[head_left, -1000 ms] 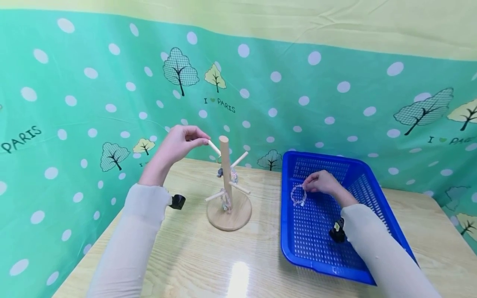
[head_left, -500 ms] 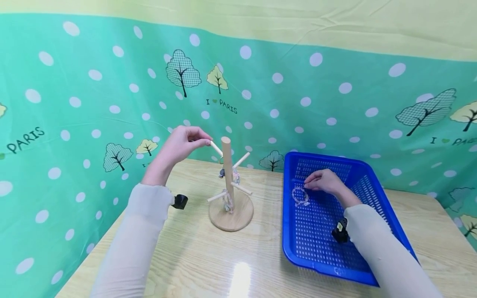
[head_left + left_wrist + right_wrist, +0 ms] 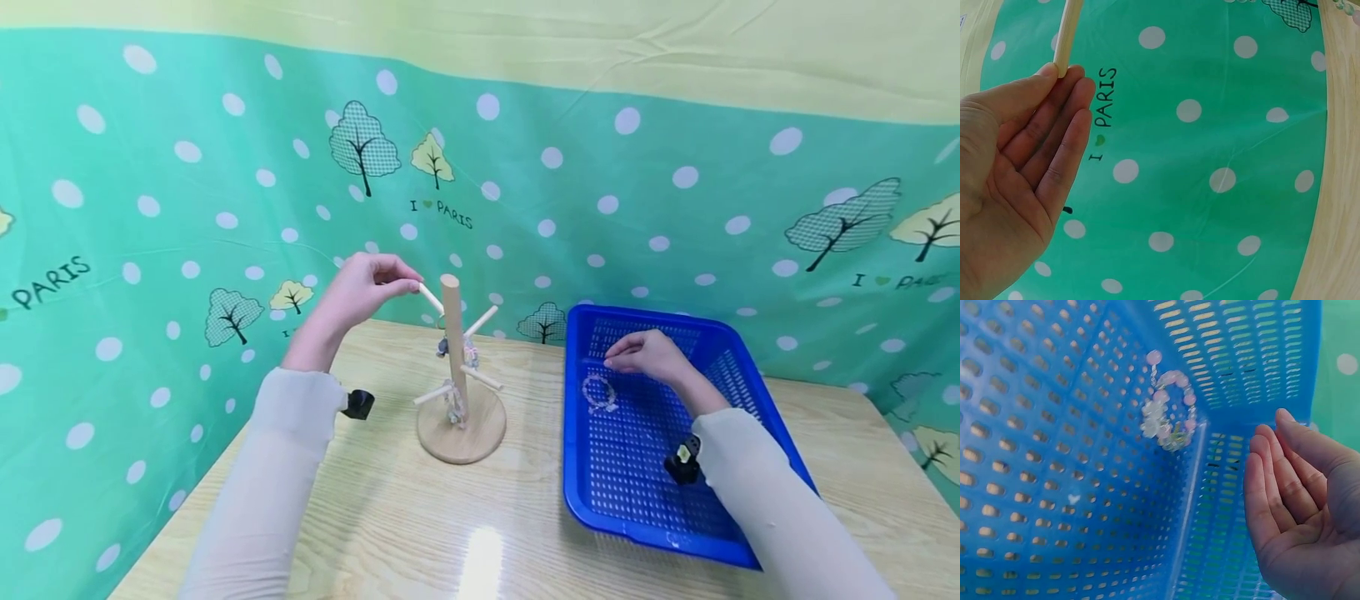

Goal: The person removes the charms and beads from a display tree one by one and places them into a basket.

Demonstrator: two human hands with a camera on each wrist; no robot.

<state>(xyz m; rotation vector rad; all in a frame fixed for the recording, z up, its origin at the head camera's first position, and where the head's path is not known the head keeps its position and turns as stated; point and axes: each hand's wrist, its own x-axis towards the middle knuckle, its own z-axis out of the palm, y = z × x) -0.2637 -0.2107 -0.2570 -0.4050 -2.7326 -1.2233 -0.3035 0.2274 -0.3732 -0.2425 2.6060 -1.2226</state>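
My left hand [image 3: 365, 287] pinches the outer end of an upper wooden peg [image 3: 1068, 37] on a small wooden stand [image 3: 454, 333] between thumb and fingertips. Bracelets and beaded charms hang from the stand's pegs, among them a dark one [image 3: 443, 346] and a pale beaded one [image 3: 454, 406]. To the right, my right hand [image 3: 643, 357] hovers inside the blue basket [image 3: 572, 467], its fingers loosely bent and holding nothing. Just below and left of its fingertips, a pink and clear beaded bracelet [image 3: 1190, 400] with a pale flower-like charm lies in the basket.
Both the stand's round base [image 3: 480, 442] and the basket rest on a light wood table [image 3: 390, 517]. Behind them hangs a green dotted cloth [image 3: 525, 208] printed with trees. A black wrist camera [image 3: 360, 404] sits under the left sleeve.
My right hand has let go of the bracelet, which hung at its fingertips a second ago, and has drawn slightly up from it. The left hand has stayed on the peg.
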